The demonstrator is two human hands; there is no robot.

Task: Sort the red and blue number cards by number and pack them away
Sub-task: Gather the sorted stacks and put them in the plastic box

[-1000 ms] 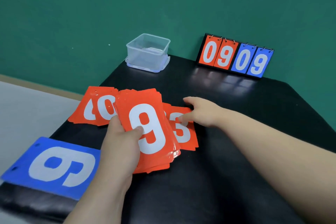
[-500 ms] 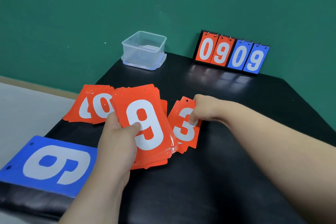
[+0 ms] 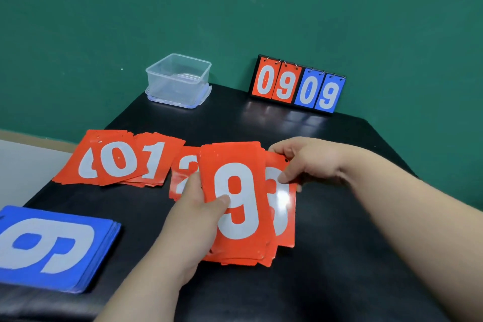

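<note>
Right hand (image 3: 311, 162), mine: pinching the red 3 card (image 3: 283, 206) beside the 9-topped stack (image 3: 235, 204) gripped in my left hand (image 3: 193, 222); best laid flat just right of the 2 pile (image 3: 184, 167), keeping order.

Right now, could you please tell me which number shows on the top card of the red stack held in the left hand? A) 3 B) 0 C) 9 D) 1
C: the left hand grips the red stack with a white 9 facing up under its thumb, while the right hand pinches the red 3 card beside it.
</note>
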